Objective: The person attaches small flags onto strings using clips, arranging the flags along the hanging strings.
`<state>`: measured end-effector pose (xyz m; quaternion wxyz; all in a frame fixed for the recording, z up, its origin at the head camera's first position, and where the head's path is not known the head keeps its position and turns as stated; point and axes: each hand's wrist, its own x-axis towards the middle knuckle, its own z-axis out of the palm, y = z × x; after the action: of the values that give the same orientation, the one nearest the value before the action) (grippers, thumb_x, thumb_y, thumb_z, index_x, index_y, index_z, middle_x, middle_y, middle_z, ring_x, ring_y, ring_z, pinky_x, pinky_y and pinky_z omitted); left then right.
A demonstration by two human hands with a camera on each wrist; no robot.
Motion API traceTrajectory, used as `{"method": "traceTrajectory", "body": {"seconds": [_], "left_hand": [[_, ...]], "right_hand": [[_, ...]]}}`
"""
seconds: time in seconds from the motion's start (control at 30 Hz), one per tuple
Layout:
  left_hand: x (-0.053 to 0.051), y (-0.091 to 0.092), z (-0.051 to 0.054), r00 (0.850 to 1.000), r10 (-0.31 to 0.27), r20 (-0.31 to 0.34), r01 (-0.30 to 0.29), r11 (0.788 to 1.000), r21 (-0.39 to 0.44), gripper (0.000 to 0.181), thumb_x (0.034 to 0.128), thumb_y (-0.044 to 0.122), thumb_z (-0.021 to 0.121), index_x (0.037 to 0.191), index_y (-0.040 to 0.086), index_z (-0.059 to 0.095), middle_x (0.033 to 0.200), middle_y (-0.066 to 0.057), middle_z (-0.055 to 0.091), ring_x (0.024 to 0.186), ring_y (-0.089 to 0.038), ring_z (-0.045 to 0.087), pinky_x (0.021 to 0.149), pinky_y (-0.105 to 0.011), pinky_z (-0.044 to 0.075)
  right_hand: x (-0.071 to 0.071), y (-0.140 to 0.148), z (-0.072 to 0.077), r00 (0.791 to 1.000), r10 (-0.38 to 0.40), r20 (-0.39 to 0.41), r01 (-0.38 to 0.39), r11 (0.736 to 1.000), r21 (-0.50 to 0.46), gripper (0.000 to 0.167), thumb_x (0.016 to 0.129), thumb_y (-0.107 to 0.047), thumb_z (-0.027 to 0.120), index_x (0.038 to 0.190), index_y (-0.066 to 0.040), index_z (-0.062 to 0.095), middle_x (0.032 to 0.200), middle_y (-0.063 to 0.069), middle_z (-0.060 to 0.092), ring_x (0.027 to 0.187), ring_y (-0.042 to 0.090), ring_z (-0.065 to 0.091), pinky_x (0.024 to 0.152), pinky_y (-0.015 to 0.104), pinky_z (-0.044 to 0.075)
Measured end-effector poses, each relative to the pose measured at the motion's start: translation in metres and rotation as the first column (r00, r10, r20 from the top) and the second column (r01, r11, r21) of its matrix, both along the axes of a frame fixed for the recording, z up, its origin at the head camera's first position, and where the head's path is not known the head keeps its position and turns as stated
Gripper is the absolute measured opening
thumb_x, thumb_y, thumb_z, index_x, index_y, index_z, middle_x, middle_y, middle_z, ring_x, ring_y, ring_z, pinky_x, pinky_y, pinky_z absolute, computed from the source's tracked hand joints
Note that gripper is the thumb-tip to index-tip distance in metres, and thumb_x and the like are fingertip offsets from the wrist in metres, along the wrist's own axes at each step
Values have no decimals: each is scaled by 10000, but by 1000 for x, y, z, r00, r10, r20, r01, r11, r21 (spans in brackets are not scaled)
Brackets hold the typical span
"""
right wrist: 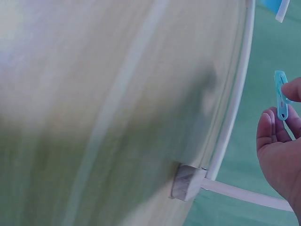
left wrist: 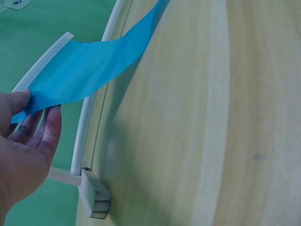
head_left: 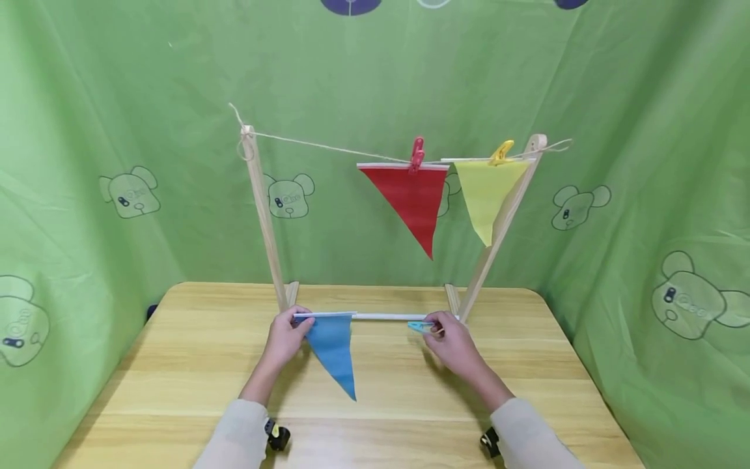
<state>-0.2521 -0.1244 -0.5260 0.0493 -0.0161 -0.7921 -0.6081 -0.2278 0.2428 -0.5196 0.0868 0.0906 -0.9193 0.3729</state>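
My left hand [head_left: 286, 337] pinches a blue triangular pennant [head_left: 336, 345] by the left end of its white top strip, and the cloth hangs point down over the table. In the left wrist view the thumb lies on top of the pennant [left wrist: 89, 66]. My right hand [head_left: 456, 342] holds a light blue clothespin [head_left: 419, 327] between thumb and fingers, a little right of the pennant and apart from it. Behind and above, a red pennant [head_left: 413, 195] hangs from the string [head_left: 328, 147] under a red clothespin [head_left: 416, 155]. Right of it is a yellow pennant [head_left: 489, 195] under a yellow clothespin [head_left: 502, 153].
Two wooden posts, left [head_left: 263, 208] and right [head_left: 498, 234], hold the string's ends. A white bar [head_left: 389, 317] runs low between them at the back of the wooden table [head_left: 398, 404]. Green curtain [head_left: 375, 78] with bear drawings surrounds the table.
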Motion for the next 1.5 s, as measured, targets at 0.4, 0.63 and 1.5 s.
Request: {"method": "traceTrajectory", "body": {"seconds": [0.4, 0.63, 1.5], "left_hand": [[1, 2, 15, 1000, -10, -19, 11, 1000, 22, 76, 971, 54, 695, 1033, 12, 709, 921, -153, 711, 752, -169, 642, 697, -335, 617], [3, 4, 25, 999, -9, -39, 11, 999, 48, 97, 980, 62, 689, 1051, 0, 709, 961, -186, 704, 783, -179, 640, 707, -313, 608], [3, 8, 56, 997, -13, -77, 19, 997, 76, 103, 972, 63, 705, 1054, 2, 719, 981, -183, 686, 790, -144, 612, 689, -217, 562]], "right_hand": [[3, -3, 15, 999, 2, -32, -4, 997, -81, 294, 901, -27, 755, 1180, -1, 666, 1042, 92, 639, 946, 195, 615, 852, 275, 593], [4, -5, 25, 998, -13, -62, 7, 995, -101, 323, 881, -27, 786, 1179, 4, 666, 1030, 91, 658, 931, 195, 626, 861, 333, 603], [2, -12, 60, 984, -23, -176, -10, 983, -182, 327, 872, 9, 791, 1173, -11, 667, 1042, 139, 679, 942, 242, 660, 837, 230, 590]]}}
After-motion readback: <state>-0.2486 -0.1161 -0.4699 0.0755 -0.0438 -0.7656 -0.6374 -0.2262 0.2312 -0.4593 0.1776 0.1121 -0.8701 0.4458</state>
